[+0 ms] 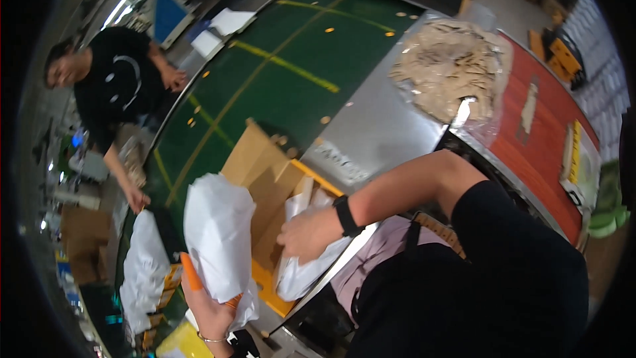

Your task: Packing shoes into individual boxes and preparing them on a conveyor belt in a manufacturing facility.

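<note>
My left hand is closed around the lower end of a bulky bundle wrapped in white paper. An orange finger cover sits on its thumb, and the paper hides most of the other fingers. My right hand, below a black wristband, reaches into an open cardboard box with yellow edges. Its fingers curl at crumpled white paper inside the box; the fingertips are partly hidden. The wrapped bundle stands beside the box's left side, in front of its raised brown flap.
A green belt with yellow lines runs beyond the box, next to a metal plate. A plastic bag of beige pieces lies by a red board. Across the belt a person reaches toward another white-papered box.
</note>
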`<move>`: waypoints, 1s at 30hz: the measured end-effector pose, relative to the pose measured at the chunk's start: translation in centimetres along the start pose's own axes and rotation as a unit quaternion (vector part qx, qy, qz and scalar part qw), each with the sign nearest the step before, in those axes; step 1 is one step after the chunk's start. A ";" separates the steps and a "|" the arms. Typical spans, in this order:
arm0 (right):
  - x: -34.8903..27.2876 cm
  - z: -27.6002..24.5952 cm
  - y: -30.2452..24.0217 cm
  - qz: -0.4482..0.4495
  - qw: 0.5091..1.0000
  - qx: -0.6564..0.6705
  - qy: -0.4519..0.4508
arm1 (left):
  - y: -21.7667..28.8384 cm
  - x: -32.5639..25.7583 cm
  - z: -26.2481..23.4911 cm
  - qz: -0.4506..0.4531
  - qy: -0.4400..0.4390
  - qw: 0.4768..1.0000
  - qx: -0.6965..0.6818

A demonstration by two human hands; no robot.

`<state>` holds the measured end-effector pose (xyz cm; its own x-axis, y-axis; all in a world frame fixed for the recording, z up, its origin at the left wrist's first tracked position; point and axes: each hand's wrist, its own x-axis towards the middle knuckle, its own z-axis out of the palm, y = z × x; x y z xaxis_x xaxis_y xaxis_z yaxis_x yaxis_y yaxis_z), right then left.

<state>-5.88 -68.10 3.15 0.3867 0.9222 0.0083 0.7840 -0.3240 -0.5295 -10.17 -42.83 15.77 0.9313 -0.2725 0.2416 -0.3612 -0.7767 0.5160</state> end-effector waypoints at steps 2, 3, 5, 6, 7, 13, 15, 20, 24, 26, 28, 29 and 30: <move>-0.8 0.9 -0.5 0.030 0.999 0.007 0.009 | -0.1 1.7 1.9 0.194 -0.144 0.954 0.179; -1.1 1.2 -0.7 0.033 0.999 0.013 0.016 | 0.2 2.2 4.3 0.213 -0.176 0.937 0.212; -2.5 2.5 -0.7 0.053 0.998 0.006 0.024 | -0.8 3.0 9.5 0.166 -0.285 0.890 0.315; -3.5 2.4 -0.8 0.056 0.998 -0.002 0.032 | -0.9 3.6 11.8 0.115 -0.331 0.870 0.348; -4.4 2.4 -1.0 0.048 0.997 -0.026 0.060 | -1.2 3.7 12.3 0.122 -0.329 0.871 0.343; -15.9 -3.0 -0.2 0.112 0.955 0.140 0.237 | -0.8 4.9 9.3 0.131 -0.377 0.894 0.202; -21.8 -3.8 0.1 0.327 0.886 0.124 0.304 | -3.0 1.7 7.0 0.187 -0.335 0.907 0.175; -37.5 0.7 3.9 0.609 0.709 -0.159 0.319 | -3.2 -5.4 8.8 0.033 0.050 0.976 0.209; -40.1 2.4 4.0 0.659 0.684 -0.205 0.236 | -3.9 -8.2 14.4 -0.194 0.066 0.921 -0.332; -40.3 1.7 4.0 0.679 0.677 -0.184 0.215 | -1.0 -7.1 14.3 -0.281 0.100 0.882 -0.364; -41.2 1.2 5.0 0.717 0.665 -0.132 0.165 | -1.3 -6.5 15.4 -0.215 0.057 0.900 -0.374; -41.8 1.1 5.2 0.699 0.672 -0.150 0.196 | -0.9 -6.5 15.4 -0.196 0.060 0.928 -0.312; -41.2 0.1 5.3 0.692 0.677 -0.158 0.194 | -0.2 -6.3 15.1 -0.200 0.070 0.925 -0.315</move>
<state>-17.68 -107.82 -0.05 0.9080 -0.4152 -0.0560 -0.4179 -0.9071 -0.0501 -15.27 -49.51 1.74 0.9970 0.0768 0.0087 0.0149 -0.3016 0.9533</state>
